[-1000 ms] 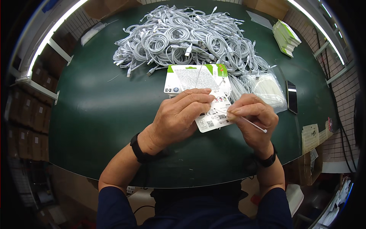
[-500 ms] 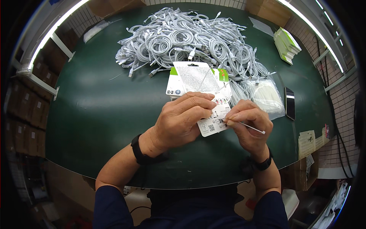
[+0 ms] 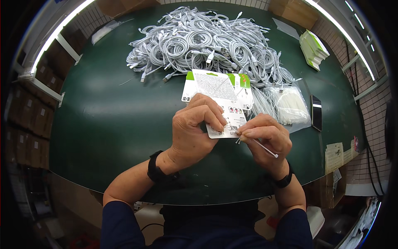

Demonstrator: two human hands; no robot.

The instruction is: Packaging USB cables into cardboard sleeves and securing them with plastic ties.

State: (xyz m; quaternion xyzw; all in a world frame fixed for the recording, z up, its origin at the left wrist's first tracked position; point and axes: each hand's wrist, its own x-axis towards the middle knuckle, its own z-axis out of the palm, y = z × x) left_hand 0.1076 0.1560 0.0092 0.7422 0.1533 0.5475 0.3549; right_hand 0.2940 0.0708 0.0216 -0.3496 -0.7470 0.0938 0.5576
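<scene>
My left hand [image 3: 195,126] is closed on a white printed packaging card [image 3: 213,86], fingers over its face near the lower left. Close by, my right hand [image 3: 267,139] pinches thin white cable ties [image 3: 267,149] at the card's lower right corner. One tie's head sticks out below the palm, and short tips show at the fingertips. Whether the ties pass through the card is hidden by my fingers. Behind the held card lie more white and green cards [image 3: 245,93], partly covered.
A large heap of coiled white cables [image 3: 199,41] fills the far middle of the green table [image 3: 107,124]. To the right are a clear bag of white cable ties [image 3: 292,106], a dark phone [image 3: 316,113] and a stack of green-white cards [image 3: 313,50]. Cardboard boxes stand beyond the edges.
The held card has turned, its lower end shifting left and up. My left fingers have curled more, and my right hand has moved a little left with the ties.
</scene>
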